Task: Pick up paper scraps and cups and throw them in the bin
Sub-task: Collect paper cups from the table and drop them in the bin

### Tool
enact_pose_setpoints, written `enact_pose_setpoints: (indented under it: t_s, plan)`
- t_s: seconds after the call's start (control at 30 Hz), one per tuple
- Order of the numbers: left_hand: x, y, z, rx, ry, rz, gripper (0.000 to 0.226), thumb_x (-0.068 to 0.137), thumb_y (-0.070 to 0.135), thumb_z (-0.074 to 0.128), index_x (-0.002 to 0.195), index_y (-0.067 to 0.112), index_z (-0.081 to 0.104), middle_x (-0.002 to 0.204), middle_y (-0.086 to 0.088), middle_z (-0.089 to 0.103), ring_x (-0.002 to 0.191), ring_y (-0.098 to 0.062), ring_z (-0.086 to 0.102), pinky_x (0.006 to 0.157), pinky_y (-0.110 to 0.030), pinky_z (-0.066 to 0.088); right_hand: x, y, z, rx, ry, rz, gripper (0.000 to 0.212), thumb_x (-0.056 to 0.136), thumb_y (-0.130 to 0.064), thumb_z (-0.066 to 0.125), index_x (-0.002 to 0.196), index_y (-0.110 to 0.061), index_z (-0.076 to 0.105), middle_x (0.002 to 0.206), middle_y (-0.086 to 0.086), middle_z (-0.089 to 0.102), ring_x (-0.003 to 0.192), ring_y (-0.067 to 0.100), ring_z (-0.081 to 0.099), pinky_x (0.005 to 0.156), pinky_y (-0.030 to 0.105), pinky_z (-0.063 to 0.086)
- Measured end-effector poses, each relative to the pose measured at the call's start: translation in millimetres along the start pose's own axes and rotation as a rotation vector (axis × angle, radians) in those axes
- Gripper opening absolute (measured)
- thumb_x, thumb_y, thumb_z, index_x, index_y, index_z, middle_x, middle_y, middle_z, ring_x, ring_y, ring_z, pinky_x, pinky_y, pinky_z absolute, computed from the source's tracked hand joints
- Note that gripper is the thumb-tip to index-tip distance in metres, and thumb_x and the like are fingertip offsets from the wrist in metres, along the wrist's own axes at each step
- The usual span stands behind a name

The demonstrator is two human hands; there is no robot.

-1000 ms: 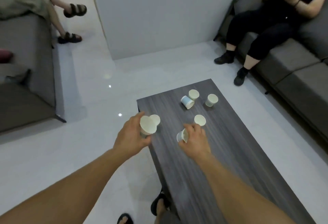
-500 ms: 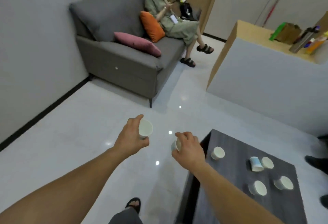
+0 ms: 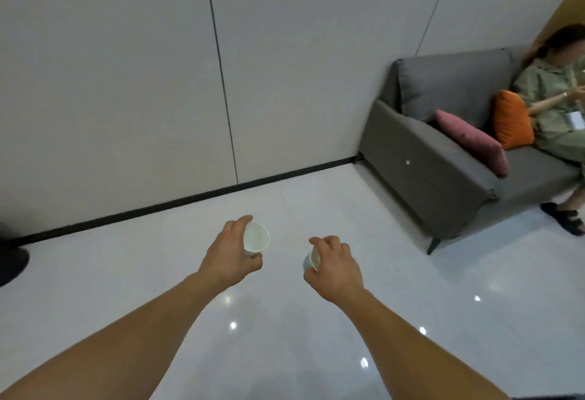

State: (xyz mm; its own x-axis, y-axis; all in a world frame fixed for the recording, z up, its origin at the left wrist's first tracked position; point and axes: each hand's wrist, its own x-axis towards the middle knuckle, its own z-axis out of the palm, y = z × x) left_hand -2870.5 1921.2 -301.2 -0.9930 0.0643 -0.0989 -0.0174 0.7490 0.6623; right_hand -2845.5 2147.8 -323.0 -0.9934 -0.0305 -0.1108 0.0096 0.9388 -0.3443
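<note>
My left hand (image 3: 229,252) grips a white paper cup (image 3: 257,237), its open mouth turned toward me. My right hand (image 3: 335,265) holds a second white paper cup (image 3: 311,261), mostly hidden behind the fingers, with only its rim and part of the side showing. Both hands are held out over the glossy white floor (image 3: 316,320), about a hand's width apart. The table with the other cups is out of view.
A grey sofa (image 3: 443,159) stands at the right with a pink cushion (image 3: 471,140) and an orange cushion (image 3: 511,119); a person (image 3: 557,108) sits on it. A grey panelled wall (image 3: 158,83) is ahead. A dark round object (image 3: 9,260) is at the left edge.
My view has swung left, away from the table, which has left the frame. Both hands keep holding their cups and now face the wall, with the sofa at the right.
</note>
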Motion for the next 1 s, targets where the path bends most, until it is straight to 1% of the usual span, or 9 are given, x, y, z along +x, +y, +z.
enact_pose_setpoints:
  t_s: [0.23,0.37,0.5,0.6,0.7,0.9,1.0]
  plan:
    - [-40.5,-143.1,-125.9,-0.024,0.223,-0.200,0.082,0.074,0.031,0.074,0.143,0.030,0.030,0.139,0.005,0.037,0.119,-0.018,0.046,0.092,-0.030,0.044,56.7,-177.4,45.3,-0.080,-0.074,-0.291,0.064,0.084,-0.036,0.056,0.144,-0.030,0.034,0.138,-0.002,0.038,0.119,0.022,0.040,0.089,0.031,0.046]
    - [-74.4,-234.0,-210.9,-0.003,0.350,-0.337,0.082,0.074,0.031,0.074,0.143,0.030,0.030,0.139,0.004,0.037,0.118,-0.019,0.046,0.093,-0.032,0.046,76.7,-297.6,86.0,-0.090,-0.117,-0.439,0.064,0.085,-0.035,0.055,0.145,-0.029,0.034,0.139,-0.001,0.038,0.121,0.022,0.039,0.092,0.032,0.046]
    - [-109.6,-306.7,-279.8,0.019,0.445,-0.457,0.083,0.074,0.030,0.076,0.143,0.028,0.031,0.139,0.002,0.038,0.119,-0.020,0.046,0.095,-0.033,0.045,83.3,-404.4,122.9,-0.075,-0.164,-0.559,0.064,0.085,-0.034,0.055,0.145,-0.029,0.035,0.139,-0.002,0.037,0.122,0.021,0.039,0.094,0.032,0.045]
    - [-119.8,-347.8,-315.6,0.011,0.518,-0.524,0.083,0.073,0.030,0.076,0.143,0.028,0.031,0.139,0.002,0.039,0.118,-0.020,0.047,0.095,-0.033,0.045,93.2,-465.5,143.4,-0.085,-0.199,-0.639,0.064,0.084,-0.035,0.055,0.145,-0.030,0.034,0.139,-0.003,0.036,0.123,0.022,0.038,0.093,0.031,0.045]
    - [-112.7,-376.9,-337.2,-0.005,0.580,-0.551,0.084,0.073,0.029,0.076,0.144,0.027,0.031,0.139,0.002,0.039,0.118,-0.020,0.047,0.094,-0.031,0.045,111.9,-509.6,158.1,-0.108,-0.228,-0.708,0.064,0.084,-0.036,0.055,0.144,-0.030,0.034,0.138,-0.003,0.036,0.123,0.022,0.038,0.092,0.031,0.045]
    - [-77.8,-433.7,-383.4,-0.020,0.677,-0.601,0.084,0.072,0.030,0.075,0.143,0.027,0.032,0.136,0.003,0.040,0.116,-0.018,0.048,0.092,-0.029,0.045,176.7,-608.2,190.7,-0.168,-0.253,-0.843,0.064,0.085,-0.035,0.056,0.145,-0.028,0.034,0.140,-0.001,0.038,0.124,0.024,0.039,0.096,0.031,0.044]
    - [-63.9,-464.2,-418.2,-0.023,0.741,-0.669,0.083,0.071,0.031,0.076,0.142,0.028,0.033,0.137,0.003,0.040,0.116,-0.020,0.048,0.093,-0.032,0.046,207.9,-669.5,208.3,-0.173,-0.264,-0.943,0.064,0.086,-0.034,0.056,0.146,-0.027,0.034,0.140,0.000,0.039,0.125,0.024,0.039,0.099,0.033,0.043]
